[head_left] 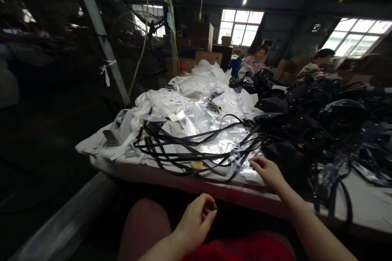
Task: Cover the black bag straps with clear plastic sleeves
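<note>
My left hand [197, 218] is above my lap, just off the table's front edge. Its fingers are loosely curled towards the thumb, and nothing shows in them. Over the front edge, my right hand [269, 173] reaches with fingers stretched out beside a clear plastic bag [235, 157]; whether the fingertips touch it I cannot tell. Long black straps [183, 155] loop across the table ahead of both hands. Among them, near the edge, lies a round yellowish object [196, 164]. Black bags [288, 159] are heaped right of my right hand.
White and clear plastic wrapping [202, 89] is piled in the table's middle. A grey, angular object [112, 137] stands at its left end. A slanted pole [101, 32] rises on the left. Two people, one in a pink top [249, 63], are behind the bags, near cardboard boxes [200, 34].
</note>
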`<state>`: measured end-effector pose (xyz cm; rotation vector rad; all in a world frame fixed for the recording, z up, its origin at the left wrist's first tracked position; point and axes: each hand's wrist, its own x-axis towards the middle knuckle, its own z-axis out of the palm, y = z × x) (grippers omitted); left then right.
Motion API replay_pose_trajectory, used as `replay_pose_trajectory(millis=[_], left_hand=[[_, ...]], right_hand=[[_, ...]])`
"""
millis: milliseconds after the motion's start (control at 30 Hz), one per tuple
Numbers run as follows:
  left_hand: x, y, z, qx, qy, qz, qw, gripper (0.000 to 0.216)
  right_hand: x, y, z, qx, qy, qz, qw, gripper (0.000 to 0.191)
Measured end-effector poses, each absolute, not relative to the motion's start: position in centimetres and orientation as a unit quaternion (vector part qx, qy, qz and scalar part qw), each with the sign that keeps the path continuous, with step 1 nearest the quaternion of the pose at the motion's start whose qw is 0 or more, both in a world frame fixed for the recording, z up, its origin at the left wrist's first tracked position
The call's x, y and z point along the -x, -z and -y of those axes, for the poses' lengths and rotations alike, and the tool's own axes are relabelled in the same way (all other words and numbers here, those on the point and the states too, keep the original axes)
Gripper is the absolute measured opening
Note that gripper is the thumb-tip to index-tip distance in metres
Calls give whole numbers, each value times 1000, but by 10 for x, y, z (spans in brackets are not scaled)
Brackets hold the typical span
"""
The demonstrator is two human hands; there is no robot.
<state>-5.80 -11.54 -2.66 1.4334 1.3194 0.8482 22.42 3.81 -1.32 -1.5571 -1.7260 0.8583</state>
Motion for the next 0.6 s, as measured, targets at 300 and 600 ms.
replay_pose_trajectory(millis=[300,600], left_hand=[[73,38,129,-552,-342,-588,483,12],[68,30,110,-591,-379,-570,426,25]], right_hand=[[-186,42,-45,656,-210,647,327,38],[-168,39,-2,606,-347,591,404,43]])
